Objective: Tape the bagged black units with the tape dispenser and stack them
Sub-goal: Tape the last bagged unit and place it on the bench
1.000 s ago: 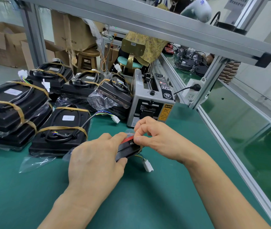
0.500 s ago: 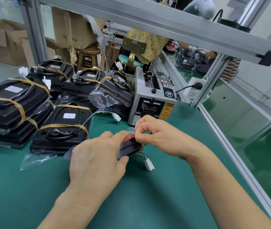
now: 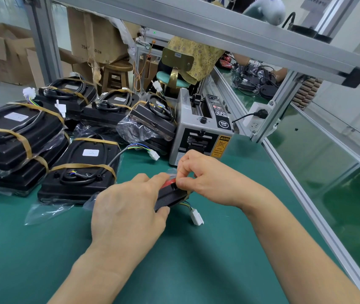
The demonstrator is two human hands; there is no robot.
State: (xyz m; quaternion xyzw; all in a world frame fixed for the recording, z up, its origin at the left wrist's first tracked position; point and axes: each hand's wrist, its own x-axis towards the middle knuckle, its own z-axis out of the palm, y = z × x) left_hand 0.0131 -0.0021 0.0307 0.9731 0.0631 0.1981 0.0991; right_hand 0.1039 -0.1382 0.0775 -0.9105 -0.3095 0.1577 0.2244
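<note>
Two hands (image 3: 128, 213) (image 3: 205, 178) grip the tilted, bagged black unit (image 3: 170, 197), red-topped, fingers curled round it

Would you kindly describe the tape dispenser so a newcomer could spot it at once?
On the green table, look past both hands to the grey metal box, the tape dispenser. Unlike the black bagged units to its left, it is upright, with a yellow caution label.

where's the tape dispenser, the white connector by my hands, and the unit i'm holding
tape dispenser (image 3: 198, 137): head view, grey front housing
white connector (image 3: 197, 217): head view, plug body on the green mat
black unit (image 3: 170, 196): head view, dark edge between both hands
</note>
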